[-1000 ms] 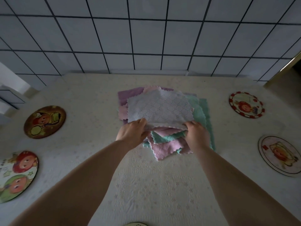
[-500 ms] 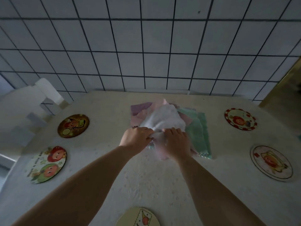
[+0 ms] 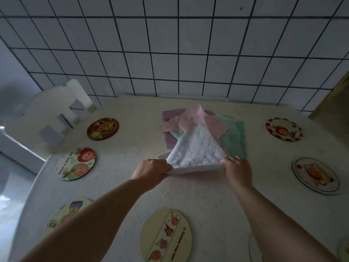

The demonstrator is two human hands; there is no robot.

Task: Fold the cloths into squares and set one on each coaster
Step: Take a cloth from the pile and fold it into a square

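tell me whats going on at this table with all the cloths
A person is folding a white cloth on the table. The left hand and right hand each pinch one end of its near folded edge, while its far corner lies on the pile of pink, purple and green cloths. Round picture coasters sit along both sides and the near edge, and none of those in view has a cloth on it yet.
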